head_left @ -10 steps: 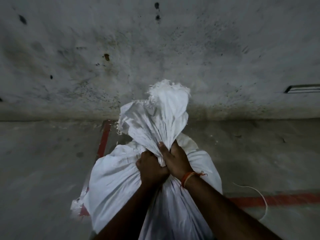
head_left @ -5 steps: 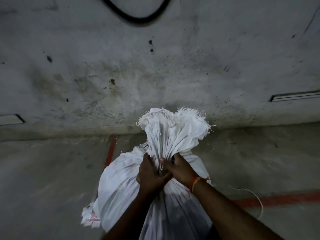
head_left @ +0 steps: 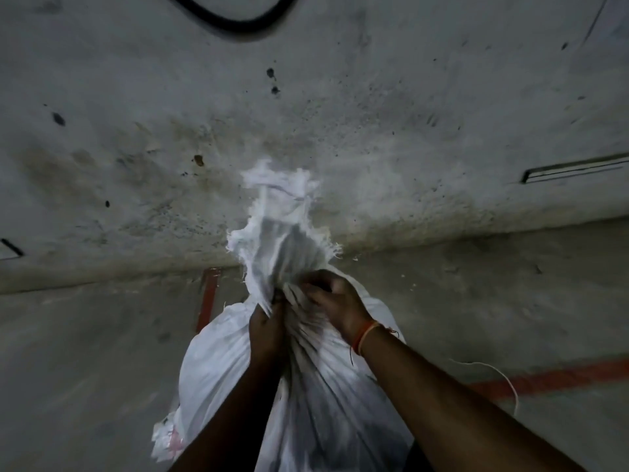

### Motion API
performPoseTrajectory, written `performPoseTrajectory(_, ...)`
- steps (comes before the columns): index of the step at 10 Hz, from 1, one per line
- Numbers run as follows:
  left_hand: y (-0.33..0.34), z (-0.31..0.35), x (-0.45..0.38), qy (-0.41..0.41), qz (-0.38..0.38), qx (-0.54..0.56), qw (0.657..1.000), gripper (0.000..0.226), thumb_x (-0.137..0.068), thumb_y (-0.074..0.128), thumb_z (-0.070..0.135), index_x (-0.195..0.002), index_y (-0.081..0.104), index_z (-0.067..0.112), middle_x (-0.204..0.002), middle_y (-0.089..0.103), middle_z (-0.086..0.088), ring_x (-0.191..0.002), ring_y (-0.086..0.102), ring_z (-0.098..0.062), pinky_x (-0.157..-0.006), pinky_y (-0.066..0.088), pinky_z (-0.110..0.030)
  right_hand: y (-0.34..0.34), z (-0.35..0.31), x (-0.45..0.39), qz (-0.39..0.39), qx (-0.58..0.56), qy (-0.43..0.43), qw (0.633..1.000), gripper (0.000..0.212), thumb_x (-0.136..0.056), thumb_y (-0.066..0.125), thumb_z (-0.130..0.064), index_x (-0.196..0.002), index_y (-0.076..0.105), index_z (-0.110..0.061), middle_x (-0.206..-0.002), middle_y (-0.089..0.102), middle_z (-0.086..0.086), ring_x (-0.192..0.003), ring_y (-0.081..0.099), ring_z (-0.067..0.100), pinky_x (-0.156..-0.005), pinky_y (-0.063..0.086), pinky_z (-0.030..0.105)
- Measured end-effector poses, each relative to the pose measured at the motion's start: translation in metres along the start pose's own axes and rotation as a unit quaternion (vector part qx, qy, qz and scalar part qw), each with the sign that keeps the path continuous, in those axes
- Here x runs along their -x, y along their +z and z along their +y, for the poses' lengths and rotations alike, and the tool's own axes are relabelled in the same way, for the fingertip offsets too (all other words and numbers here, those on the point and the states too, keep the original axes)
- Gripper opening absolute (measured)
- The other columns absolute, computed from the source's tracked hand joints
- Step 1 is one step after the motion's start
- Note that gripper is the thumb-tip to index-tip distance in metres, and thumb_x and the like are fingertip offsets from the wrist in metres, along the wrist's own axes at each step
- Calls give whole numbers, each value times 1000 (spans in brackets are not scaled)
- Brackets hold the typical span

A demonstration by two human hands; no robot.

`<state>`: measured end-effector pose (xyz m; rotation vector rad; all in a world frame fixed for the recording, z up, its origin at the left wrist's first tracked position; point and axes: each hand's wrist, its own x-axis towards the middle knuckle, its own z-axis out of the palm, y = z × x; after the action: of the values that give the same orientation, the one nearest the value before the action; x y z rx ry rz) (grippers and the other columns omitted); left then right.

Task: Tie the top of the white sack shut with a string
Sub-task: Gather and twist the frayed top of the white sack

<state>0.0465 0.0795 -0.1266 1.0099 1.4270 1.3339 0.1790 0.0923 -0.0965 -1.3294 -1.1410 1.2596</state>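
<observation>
**Inspector:** Head view checked. State the condition of both hands.

**Operator:** From my station I see the left hand (head_left: 267,330) clenched round the gathered neck of the white woven plastic sack (head_left: 218,373), fingers curled into the bunched fabric. The right hand (head_left: 335,301) sits just beside it, touching the same neck from the right, fingers curled and pinching pleats of the fabric. That hand is blurred, so I cannot tell exactly which fingers have hold.

**Inspector:** Position of the sack?

**Operator:** Its full body hangs below both hands and stands on the grey concrete floor (head_left: 85,352). The frayed open top fans upward above the hands, against the stained grey wall (head_left: 374,114).

**Inspector:** And the string?

**Operator:** A thin white string (head_left: 503,376) lies curved on the floor, well apart from the right hand, to the right of that forearm. It crosses a red painted floor line (head_left: 558,378). Neither hand touches it.

**Inspector:** Other items?

**Operator:** An orange thread band (head_left: 365,337) on the right wrist.
</observation>
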Motion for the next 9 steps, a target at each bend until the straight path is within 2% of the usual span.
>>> performPoseTrajectory(1,-13,-9,-15,-67,-41,80,994,34,-102,54,41,-114,71,15,-105,79,-6,-99,76,-19,-75,60,-26,-1,9,-8,18,-75,25,997,52,-78,83,-17,-119,56,0,-112,67,23,-105,65,38,-91,55,47)
performPoseTrajectory(2,-18,-19,-29,-102,-131,67,984,27,-101,56,28,-95,78,13,-90,80,-7,-87,77,-23,-73,60,-28,15,13,-11,-82,-90,32,992,58,-77,82,-9,-127,53,-4,-123,67,16,-114,64,30,-91,56,36)
performPoseTrajectory(3,-16,8,-19,-85,-36,152,984,23,-98,58,19,-108,79,13,-109,77,-11,-92,76,-13,-39,34,4,41,0,-22,-43,97,-44,993,56,-76,84,-25,-124,60,-9,-125,68,10,-119,62,22,-99,52,31)
performPoseTrajectory(4,-16,10,-16,44,-33,-50,997,43,-106,27,0,-148,32,-10,-133,55,-22,-107,71,-8,-73,56,-15,61,-13,-37,41,171,-115,978,52,-79,80,-23,-125,63,-6,-122,69,16,-117,63,30,-97,50,37)
performPoseTrajectory(5,-24,-3,-13,99,-87,-71,989,49,-97,47,-4,-144,39,6,-133,56,-7,-125,58,-29,-85,55,-21,69,-19,-46,89,208,-105,968,53,-78,75,-26,-126,61,-8,-118,69,18,-114,63,35,-96,51,43)
performPoseTrajectory(6,-15,-5,-1,205,-145,-69,965,70,-81,70,11,-143,40,2,-140,56,-11,-129,57,-19,-104,49,-31,65,-25,-52,87,164,-74,980,50,-78,77,-26,-124,63,-14,-120,71,11,-116,64,29,-97,51,39)
performPoseTrajectory(7,7,-10,-10,164,-53,-232,957,51,-80,79,22,-121,60,-1,-116,70,-17,-110,68,-28,-90,50,-27,62,-36,-58,-60,64,-17,996,53,-71,82,-19,-121,65,-13,-119,72,8,-113,66,26,-102,51,46)
performPoseTrajectory(8,3,-14,-29,33,-47,-131,990,35,-87,75,32,-112,71,8,-107,76,-14,-101,71,-33,-84,55,-33,38,-49,-59,-167,-8,37,985,31,-77,75,-20,-107,69,-15,-108,75,8,-97,70,19,-92,55,34)
performPoseTrajectory(9,-5,-17,-44,-43,-129,31,990,31,-84,73,29,-111,74,14,-106,78,-5,-93,73,-23,-76,56,-23,3,-42,-55,-144,-44,36,988,18,-98,55,-15,-108,69,-13,-92,70,-8,-76,68,-7,-68,50,8)
